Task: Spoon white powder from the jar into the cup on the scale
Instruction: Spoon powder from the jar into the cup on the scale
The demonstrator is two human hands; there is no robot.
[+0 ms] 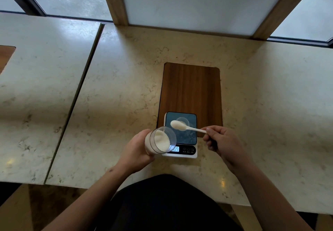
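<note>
One heaped spoonful of white powder [176, 123] is being carried on a white plastic spoon [187, 127], pinched at the handle end by the right hand [222, 141], just over the clear cup [182, 123] on the digital scale [181, 134] at lower centre. Tilted toward the scale, the clear jar [160, 140] is being gripped by the left hand [137, 148]. Little or no powder is seen in the cup, so tipping is judged still to be done.

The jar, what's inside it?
The jar, tilted in the left hand, holds white powder heaped against its lower side. The hand covers the jar's back and bottom, so how deep the powder goes cannot be seen.
</note>
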